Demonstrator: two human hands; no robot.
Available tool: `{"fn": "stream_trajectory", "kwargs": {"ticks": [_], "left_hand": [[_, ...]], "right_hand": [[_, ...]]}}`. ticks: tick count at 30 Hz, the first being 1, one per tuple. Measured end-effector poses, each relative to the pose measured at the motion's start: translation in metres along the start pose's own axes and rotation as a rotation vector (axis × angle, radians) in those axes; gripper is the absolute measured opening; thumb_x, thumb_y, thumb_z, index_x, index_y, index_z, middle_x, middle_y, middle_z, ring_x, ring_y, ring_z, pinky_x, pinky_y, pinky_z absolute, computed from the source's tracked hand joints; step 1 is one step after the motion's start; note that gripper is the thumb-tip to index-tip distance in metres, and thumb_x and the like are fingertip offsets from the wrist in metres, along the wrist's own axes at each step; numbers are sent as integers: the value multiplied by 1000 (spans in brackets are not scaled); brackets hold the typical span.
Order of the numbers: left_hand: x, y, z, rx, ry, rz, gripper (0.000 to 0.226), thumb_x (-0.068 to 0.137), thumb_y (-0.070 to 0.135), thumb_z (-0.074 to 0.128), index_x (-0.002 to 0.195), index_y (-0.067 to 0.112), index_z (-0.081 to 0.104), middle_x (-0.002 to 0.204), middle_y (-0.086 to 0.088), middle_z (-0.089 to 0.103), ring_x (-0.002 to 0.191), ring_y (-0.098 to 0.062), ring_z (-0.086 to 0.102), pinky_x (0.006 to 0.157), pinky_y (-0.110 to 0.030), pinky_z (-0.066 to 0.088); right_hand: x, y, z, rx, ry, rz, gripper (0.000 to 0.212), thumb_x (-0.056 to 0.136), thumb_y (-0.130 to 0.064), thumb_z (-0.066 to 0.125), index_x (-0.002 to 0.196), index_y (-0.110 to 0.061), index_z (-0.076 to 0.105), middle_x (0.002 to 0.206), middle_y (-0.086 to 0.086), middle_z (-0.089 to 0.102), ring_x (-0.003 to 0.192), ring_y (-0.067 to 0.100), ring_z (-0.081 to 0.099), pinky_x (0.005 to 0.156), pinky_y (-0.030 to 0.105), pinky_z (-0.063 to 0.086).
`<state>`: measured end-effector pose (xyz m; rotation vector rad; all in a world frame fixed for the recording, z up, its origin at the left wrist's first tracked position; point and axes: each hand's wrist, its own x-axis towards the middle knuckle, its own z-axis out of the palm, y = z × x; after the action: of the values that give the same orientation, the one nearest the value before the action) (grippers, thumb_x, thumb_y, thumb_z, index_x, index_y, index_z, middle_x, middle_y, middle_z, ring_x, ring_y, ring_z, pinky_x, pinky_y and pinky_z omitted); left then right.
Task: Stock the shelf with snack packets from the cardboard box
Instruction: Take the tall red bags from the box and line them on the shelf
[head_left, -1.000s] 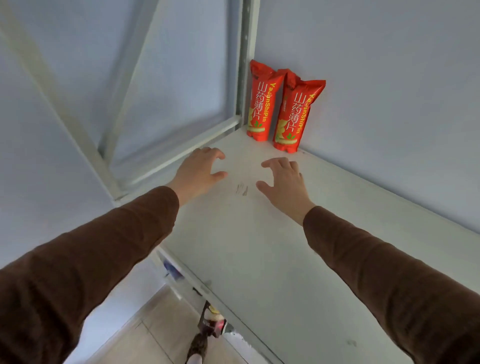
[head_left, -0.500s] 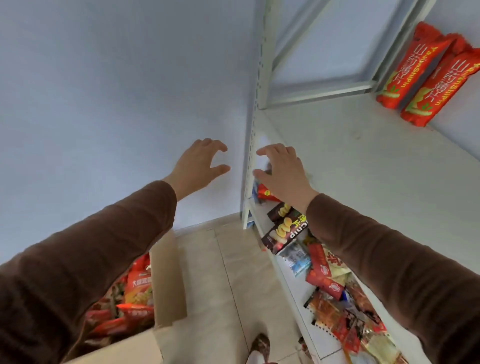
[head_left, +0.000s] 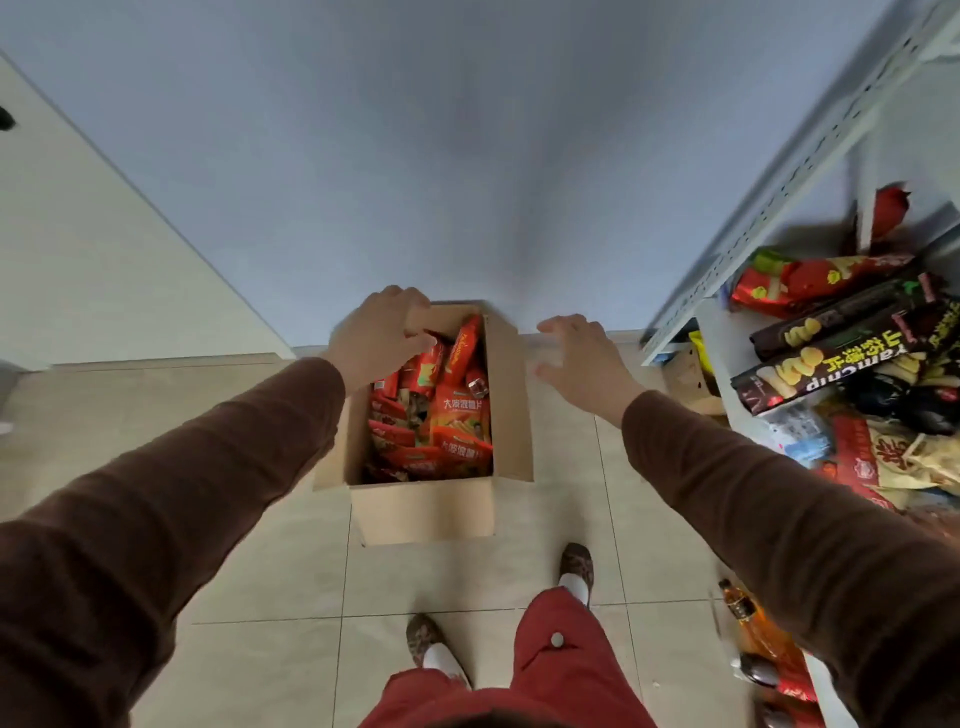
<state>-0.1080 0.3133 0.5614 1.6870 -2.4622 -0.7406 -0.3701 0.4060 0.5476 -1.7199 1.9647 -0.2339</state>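
The left hand hangs over the far left corner of the cardboard box, fingers loosely curled and holding nothing; whether the fingertips touch the packets beneath cannot be told. The right hand hovers to the right of the box, fingers spread and relaxed, also with nothing in it. Both arms wear soft brown knit sleeves.

The box is a plain tan rectangle with upright flaps, standing on pale glossy floor tiles against a matte blue-grey wall. Inside lie the snack packets, crinkled foil pouches in red and orange, piled loosely.

To the right stands the shelf, white painted metal with a perforated upright. On it lie long dark chip packets and red ones, heaped flat. An amber plastic bottle shows lower down on the right.
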Motion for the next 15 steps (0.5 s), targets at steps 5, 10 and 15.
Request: {"fn": "stream_trajectory", "kwargs": {"ticks": [5,10,15], "left_hand": [[-3,-82,8,-19,-46,-79,50,90,36,68,135,18,54,136,-5,51,128,-27,48,107,-40,40],[33,-142,34,-110,-121,-159,50,93,32,67,137,18,51,142,-7,52,128,-26,50,105,-39,41],[90,-199,76,-156,-196,-226,51,93,33,65,139,19,48,142,-6,50,126,-25,51,101,-37,42]], "right_hand": [[20,-43,58,-20,-104,47,57,96,-40,60,146,-18,44,150,10,46,137,31,40,112,46,39],[72,-56,106,55,-150,141,56,97,-40,60,146,-17,44,143,11,49,130,29,45,106,43,42],[152,-51,166,261,-204,274,58,96,-38,63,146,-15,45,145,7,51,129,25,51,102,35,43]]}}
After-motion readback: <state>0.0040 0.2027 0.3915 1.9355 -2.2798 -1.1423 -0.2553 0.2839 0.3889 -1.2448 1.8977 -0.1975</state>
